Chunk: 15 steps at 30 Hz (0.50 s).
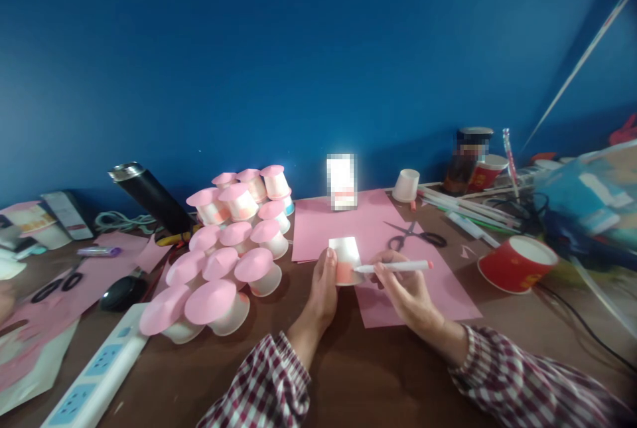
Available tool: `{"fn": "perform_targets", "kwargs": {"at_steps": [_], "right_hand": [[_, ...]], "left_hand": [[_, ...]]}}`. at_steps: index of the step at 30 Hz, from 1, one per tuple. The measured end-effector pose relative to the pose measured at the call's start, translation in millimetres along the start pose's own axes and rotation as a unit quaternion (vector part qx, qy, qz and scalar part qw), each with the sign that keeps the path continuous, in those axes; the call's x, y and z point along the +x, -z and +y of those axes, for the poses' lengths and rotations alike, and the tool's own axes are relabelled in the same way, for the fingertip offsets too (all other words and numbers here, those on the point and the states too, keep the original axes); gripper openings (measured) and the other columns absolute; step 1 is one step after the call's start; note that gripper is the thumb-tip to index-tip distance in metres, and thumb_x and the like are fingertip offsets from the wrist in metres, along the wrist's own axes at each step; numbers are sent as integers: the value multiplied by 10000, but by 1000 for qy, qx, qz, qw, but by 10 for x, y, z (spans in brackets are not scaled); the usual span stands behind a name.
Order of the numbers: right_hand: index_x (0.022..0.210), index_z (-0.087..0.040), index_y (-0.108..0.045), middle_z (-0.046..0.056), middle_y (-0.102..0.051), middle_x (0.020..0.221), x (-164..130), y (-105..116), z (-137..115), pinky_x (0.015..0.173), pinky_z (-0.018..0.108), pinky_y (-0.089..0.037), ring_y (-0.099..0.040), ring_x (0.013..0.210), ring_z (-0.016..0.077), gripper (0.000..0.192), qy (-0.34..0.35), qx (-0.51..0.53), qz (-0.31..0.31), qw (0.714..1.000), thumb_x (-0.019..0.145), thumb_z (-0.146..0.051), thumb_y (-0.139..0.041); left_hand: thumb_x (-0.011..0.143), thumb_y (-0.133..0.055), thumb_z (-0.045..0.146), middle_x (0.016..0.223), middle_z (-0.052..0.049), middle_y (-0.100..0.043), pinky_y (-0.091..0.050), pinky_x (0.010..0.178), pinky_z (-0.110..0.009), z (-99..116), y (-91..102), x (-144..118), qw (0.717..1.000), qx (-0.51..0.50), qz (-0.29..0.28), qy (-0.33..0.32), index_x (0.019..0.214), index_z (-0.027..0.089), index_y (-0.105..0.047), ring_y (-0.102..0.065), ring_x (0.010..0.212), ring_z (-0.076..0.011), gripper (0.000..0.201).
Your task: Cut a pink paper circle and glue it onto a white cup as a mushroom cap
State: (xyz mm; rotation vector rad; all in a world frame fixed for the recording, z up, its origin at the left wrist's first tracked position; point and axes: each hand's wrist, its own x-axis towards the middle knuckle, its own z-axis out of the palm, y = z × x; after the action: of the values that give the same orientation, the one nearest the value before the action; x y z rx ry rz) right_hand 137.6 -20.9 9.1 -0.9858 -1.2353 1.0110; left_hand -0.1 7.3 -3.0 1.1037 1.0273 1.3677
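Note:
My left hand (326, 288) is closed around the left side of a small white paper cup (346, 252), which is upside down and carries an orange patch near its rim. In my right hand (405, 285) is a white marker (398, 267) with a red end pointing right. Its tip reaches the right side of the cup; whether it touches cannot be told. Beneath and behind the cup lie pink paper sheets (318, 222), with black-handled scissors (413, 235) resting on them.
Several upturned cups with pink cone tops (212, 302) crowd the left. Nearby are a power strip (99, 368), a black mouse (123, 292) and a leaning black flask (149, 196). To the right are a red paper cup (512, 269), a white cup (407, 185) and pens.

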Motion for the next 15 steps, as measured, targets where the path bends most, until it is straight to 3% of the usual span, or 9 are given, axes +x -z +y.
{"fn": "perform_targets", "kwargs": {"at_steps": [15], "right_hand": [[867, -192, -608, 1, -562, 684, 10, 5, 37, 535, 236, -421, -507, 607, 116, 159, 17, 2, 2, 1000, 868, -343, -559]], "left_hand": [[890, -393, 455, 837, -49, -633, -431, 799, -304, 20, 15, -3, 999, 13, -30, -15, 785, 159, -603, -562, 827, -180, 378]]}}
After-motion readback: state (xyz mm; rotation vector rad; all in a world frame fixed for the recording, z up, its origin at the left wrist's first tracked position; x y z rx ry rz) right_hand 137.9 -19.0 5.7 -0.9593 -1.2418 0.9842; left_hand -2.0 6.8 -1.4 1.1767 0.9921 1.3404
